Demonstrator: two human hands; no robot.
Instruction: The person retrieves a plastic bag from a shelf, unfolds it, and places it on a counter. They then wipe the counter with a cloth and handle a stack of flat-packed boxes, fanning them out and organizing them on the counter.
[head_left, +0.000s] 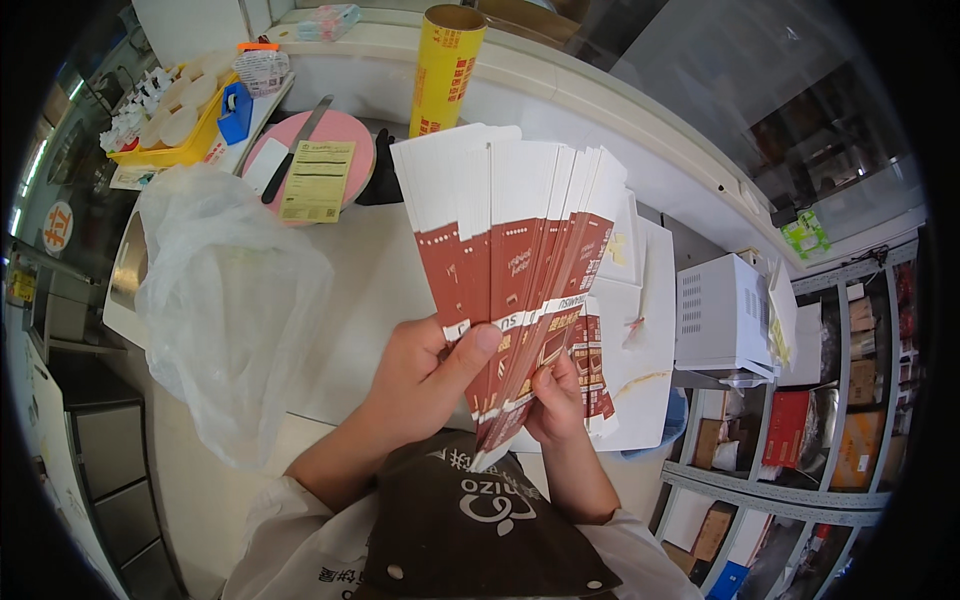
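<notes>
Between my two hands is a fanned stack of brown and white printed cardboard strips (517, 262), wide at the top and gathered at the bottom. My left hand (427, 375) grips the stack's left side, its thumb across the front. At the lower right, my right hand (556, 394) pinches the same stack. More brown printed strips (594, 367) lie on the worktable just beyond my right hand. A crumpled translucent plastic bag (232, 300) rests on the worktable (352, 270) to the left.
A long-bladed knife (298, 150) and a yellow printed slip (319, 180) lie on a pink round board (360, 146). Behind the stack stands a yellow roll tube (442, 75). A blue tape dispenser (236, 112) and yellow basket (180, 154) are upper left; metal shelves (780, 487) stand right.
</notes>
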